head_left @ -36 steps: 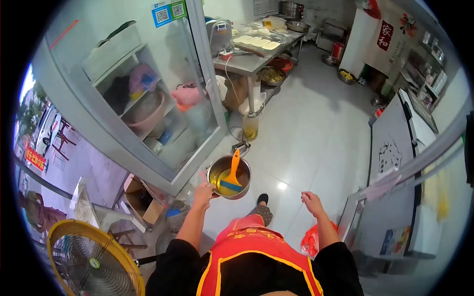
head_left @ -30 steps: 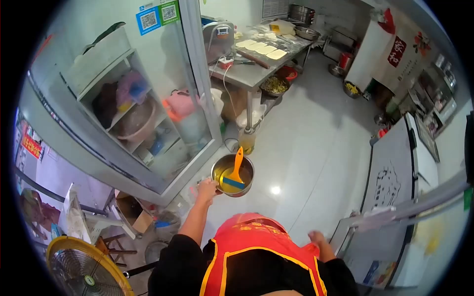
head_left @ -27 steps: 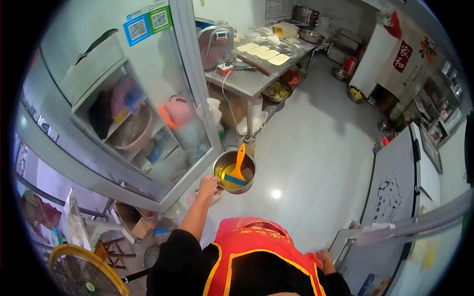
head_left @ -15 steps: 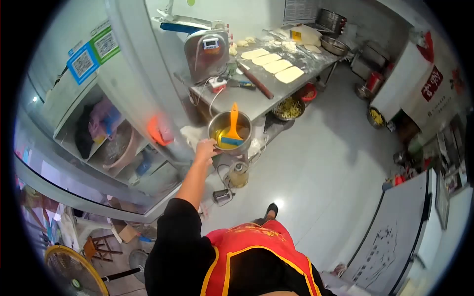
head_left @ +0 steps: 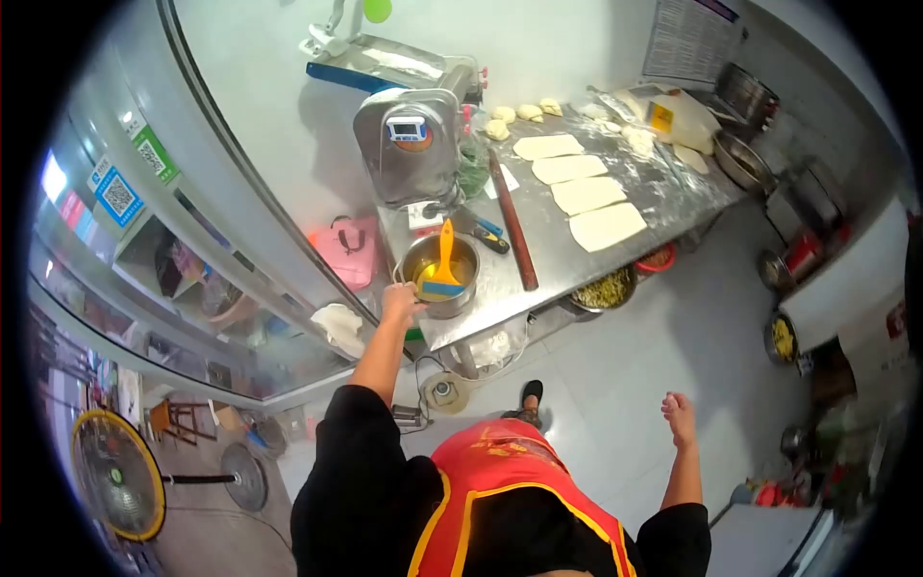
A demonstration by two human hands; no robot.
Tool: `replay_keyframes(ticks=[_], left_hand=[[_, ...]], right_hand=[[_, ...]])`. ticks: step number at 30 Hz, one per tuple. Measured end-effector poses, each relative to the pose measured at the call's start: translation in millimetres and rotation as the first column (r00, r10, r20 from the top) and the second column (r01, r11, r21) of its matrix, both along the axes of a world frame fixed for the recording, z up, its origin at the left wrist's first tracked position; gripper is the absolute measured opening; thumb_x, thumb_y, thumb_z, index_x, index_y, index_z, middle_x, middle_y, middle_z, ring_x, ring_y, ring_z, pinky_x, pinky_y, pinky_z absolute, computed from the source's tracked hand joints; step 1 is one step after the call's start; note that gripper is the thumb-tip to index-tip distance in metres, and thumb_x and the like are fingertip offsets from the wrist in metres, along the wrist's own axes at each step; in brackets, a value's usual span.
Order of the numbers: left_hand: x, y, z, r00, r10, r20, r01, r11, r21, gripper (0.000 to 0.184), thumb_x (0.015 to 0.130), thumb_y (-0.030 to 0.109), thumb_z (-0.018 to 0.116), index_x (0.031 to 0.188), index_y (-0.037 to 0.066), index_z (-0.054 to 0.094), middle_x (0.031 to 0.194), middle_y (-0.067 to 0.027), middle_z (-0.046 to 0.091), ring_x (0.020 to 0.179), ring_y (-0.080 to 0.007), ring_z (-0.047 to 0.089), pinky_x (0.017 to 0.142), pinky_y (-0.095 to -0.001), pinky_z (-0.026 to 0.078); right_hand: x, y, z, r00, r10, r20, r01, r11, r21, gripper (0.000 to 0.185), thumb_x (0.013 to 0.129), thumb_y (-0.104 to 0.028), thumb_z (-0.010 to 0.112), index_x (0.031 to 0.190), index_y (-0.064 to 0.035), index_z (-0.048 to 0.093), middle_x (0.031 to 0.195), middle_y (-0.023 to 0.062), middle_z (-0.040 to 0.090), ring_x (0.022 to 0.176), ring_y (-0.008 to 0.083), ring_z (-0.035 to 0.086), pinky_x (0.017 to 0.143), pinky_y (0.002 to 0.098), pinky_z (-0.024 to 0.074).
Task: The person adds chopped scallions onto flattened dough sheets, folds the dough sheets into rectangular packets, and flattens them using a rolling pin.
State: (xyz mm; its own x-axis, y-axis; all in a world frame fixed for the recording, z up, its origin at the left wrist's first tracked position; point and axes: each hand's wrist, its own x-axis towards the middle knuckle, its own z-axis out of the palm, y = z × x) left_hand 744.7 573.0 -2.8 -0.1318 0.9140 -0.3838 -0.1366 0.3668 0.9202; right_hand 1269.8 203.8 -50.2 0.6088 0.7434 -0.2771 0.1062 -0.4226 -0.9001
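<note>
My left hand grips the near-left edge of a metal pot at the corner of the steel table; whether the pot's bottom touches the tabletop, I cannot tell. Yellow oil lies in the pot, and an orange-handled brush with blue bristles leans in it. My right hand hangs over the floor at my right side, its fingers curled in with nothing visible in them. On the table, a dark red rolling pin lies right of the pot, and several flat dough sheets lie in a row beyond it.
A steel machine with a small display stands behind the pot. Dough pieces lie near the wall. Below the table edge sits a bowl of chopped filling. A round jug-like thing stands on the floor, and a fan at left.
The table has come closer, and the pot is now at its corner, still in my left hand. My right hand has come into view at the right.
</note>
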Motion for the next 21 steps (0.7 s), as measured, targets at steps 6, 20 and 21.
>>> replay_keyframes(ticks=[6, 20, 21], left_hand=[[16, 13, -37, 0.989, 0.15, 0.016, -0.15, 0.989, -0.013, 0.008, 0.081, 0.005, 0.056, 0.082, -0.003, 0.056, 0.077, -0.0095, 0.056, 0.066, -0.0237, 0.063, 0.057, -0.0357, 0.058], [118, -61, -9, 0.538, 0.83, -0.147, -0.835, 0.549, 0.041, 0.034, 0.094, 0.035, 0.053, 0.1, 0.002, 0.059, 0.088, -0.0054, 0.061, 0.073, -0.0149, 0.06, 0.062, -0.0242, 0.048], [142, -71, -14, 0.498, 0.845, -0.196, -0.843, 0.525, 0.117, 0.032, 0.095, 0.033, 0.052, 0.099, 0.002, 0.059, 0.089, -0.006, 0.062, 0.074, -0.0152, 0.061, 0.062, -0.0244, 0.048]], right_hand=[[68, 135, 14, 0.975, 0.205, -0.082, -0.218, 0.953, -0.21, 0.027, 0.092, -0.019, 0.054, 0.111, 0.0002, 0.059, 0.088, 0.0037, 0.062, 0.074, 0.0109, 0.058, 0.065, 0.0234, 0.046], [205, 440, 41, 0.798, 0.588, 0.13, -0.591, 0.806, -0.014, 0.025, 0.093, -0.015, 0.053, 0.111, 0.0015, 0.058, 0.087, 0.0043, 0.061, 0.071, 0.0103, 0.057, 0.064, 0.0239, 0.0478], [210, 470, 46, 0.776, 0.619, 0.125, -0.627, 0.778, 0.04, 0.025, 0.093, -0.014, 0.054, 0.111, 0.0017, 0.058, 0.087, 0.0044, 0.061, 0.07, 0.0101, 0.057, 0.064, 0.0238, 0.0477]])
